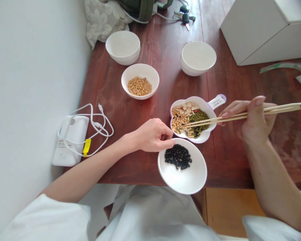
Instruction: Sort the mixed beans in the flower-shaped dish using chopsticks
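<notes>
My right hand (256, 117) grips a pair of chopsticks (230, 117), their tips down among the beans in a flower-shaped dish (203, 136). That dish has a purple rim and a labelled handle, and holds yellow soybeans (179, 117), green mung beans (199, 117) and pale peanut pieces (188, 107). Just below it, a white bowl (188, 182) contains black beans (178, 156) and reaches over the table's front edge. My left hand (157, 135) is closed with thumb and fingers on this bowl's upper left rim. Whether the chopstick tips pinch a bean, I cannot tell.
A white bowl of soybeans (139, 86) stands farther back, with two more white bowls (122, 47) beyond. At left lies a white power bank (72, 140) with a looped cable. A large white box (263, 33) is at back right; keys (185, 16) lie at the back.
</notes>
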A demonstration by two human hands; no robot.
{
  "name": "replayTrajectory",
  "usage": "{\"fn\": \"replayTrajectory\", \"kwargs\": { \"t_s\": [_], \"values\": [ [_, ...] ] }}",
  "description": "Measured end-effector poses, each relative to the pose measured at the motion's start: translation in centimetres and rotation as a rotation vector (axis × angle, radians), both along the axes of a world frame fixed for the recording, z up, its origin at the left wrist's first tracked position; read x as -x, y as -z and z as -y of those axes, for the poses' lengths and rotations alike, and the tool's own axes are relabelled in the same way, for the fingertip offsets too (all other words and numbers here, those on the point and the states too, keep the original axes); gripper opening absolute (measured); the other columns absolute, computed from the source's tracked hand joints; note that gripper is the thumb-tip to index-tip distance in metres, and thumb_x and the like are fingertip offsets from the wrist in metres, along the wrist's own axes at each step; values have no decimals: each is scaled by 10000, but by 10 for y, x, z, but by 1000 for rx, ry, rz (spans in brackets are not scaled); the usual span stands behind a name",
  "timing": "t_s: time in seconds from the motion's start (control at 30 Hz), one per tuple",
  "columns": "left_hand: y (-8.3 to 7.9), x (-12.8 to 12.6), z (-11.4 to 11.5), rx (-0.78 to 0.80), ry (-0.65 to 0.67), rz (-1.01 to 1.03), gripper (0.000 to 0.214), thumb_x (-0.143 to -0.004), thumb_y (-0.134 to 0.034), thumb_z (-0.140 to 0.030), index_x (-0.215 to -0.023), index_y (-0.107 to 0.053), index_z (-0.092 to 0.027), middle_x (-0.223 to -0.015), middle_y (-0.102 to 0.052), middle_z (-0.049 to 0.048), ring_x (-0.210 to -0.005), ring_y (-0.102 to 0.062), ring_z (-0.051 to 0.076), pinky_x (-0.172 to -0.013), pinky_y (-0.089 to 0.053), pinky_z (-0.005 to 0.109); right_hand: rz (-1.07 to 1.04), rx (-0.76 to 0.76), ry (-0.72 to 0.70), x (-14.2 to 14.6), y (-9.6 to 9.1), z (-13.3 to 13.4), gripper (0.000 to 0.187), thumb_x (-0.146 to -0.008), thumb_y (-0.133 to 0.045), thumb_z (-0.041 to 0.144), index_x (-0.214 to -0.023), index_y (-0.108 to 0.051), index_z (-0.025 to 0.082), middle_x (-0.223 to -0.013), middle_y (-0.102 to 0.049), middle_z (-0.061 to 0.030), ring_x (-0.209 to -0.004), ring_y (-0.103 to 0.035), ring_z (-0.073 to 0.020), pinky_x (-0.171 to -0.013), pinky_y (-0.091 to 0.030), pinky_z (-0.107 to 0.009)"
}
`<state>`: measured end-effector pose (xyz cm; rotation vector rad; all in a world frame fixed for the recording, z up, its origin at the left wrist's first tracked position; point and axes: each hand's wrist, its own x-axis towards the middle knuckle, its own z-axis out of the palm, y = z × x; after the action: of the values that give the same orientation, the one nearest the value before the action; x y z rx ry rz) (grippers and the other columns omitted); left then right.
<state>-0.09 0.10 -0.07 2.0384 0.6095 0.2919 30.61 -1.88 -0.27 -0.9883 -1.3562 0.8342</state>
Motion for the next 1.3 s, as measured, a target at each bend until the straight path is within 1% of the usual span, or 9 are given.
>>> {"fn": "replayTrajectory", "kwargs": {
  "t_s": [0.17, 0.37, 0.47, 0.6, 0.8, 0.93, 1.03, 1.13, 1.3],
  "values": [
    [1, 0, 0, 4, 0, 3, 350, -858, -661, -279, -550, -600, -124, -499, -531, -32, -462, -408, 30, -505, -281, 191, 92, -27, -74, -6, -2, 1, 605, -1073, -460, 474, -697, -818, 164, -629, -708, -112, -501, -656, -171, -465, -519, -290],
    [0, -1, 1, 1, -9, 0, 354, -860, -656, -287, -548, -606, -126, -497, -534, -28, -463, -406, 35, -506, -285, 194, 129, -82, -164, -9, -8, 4, 526, -1080, -468, 352, -732, -811, 155, -627, -709, -94, -495, -636, -171, -414, -444, -277],
    [-1, -1, 1, -5, -10, -5, 353, -860, -658, -283, -549, -603, -125, -498, -534, -28, -466, -409, 34, -510, -288, 193, 140, -110, -151, -9, -7, 4, 526, -1081, -467, 347, -730, -809, 155, -642, -715, -90, -513, -648, -173, -430, -446, -284],
    [-1, 0, 1, -5, -4, -4, 355, -862, -657, -281, -549, -599, -125, -500, -533, -30, -467, -410, 32, -511, -288, 193, 250, -200, -117, -12, -5, 3, 476, -1063, -511, 348, -761, -833, 169, -683, -739, -91, -592, -704, -185, -450, -444, -273],
    [0, -1, 1, -2, -1, -4, 353, -861, -658, -285, -551, -602, -126, -499, -532, -30, -465, -409, 35, -509, -289, 196, 300, -249, -144, -12, -12, 5, 456, -1054, -525, 374, -771, -829, 184, -712, -744, -75, -657, -736, -204, -460, -466, -287],
    [1, -1, 1, 1, -3, -10, 346, -859, -660, -280, -554, -602, -126, -505, -538, -29, -468, -414, 33, -510, -289, 193, 330, -225, -147, -11, -13, 6, 534, -1065, -479, 448, -760, -825, 180, -715, -746, -97, -685, -747, -215, -464, -462, -282],
    [0, 0, 1, -2, -3, -9, 351, -863, -660, -284, -553, -603, -127, -503, -538, -29, -467, -414, 34, -510, -288, 195, 359, -201, -147, -13, -11, 6, 574, -1074, -438, 465, -774, -834, 178, -727, -752, -114, -682, -748, -214, -523, -509, -294],
    [0, 0, 0, -8, 0, -11, 354, -868, -657, -292, -557, -613, -129, -499, -538, -26, -469, -415, 39, -511, -289, 201, 374, -196, -145, -17, -8, 8, 566, -1070, -442, 461, -777, -836, 178, -745, -759, -113, -655, -741, -205, -580, -554, -309],
    [0, 0, 0, -6, -5, -6, 354, -866, -654, -291, -554, -613, -129, -500, -540, -25, -470, -414, 40, -511, -288, 201, 375, -159, -159, -22, -4, 9, 530, -1066, -447, 438, -809, -839, 190, -768, -770, -103, -628, -734, -198, -628, -582, -325]
  ]
}}
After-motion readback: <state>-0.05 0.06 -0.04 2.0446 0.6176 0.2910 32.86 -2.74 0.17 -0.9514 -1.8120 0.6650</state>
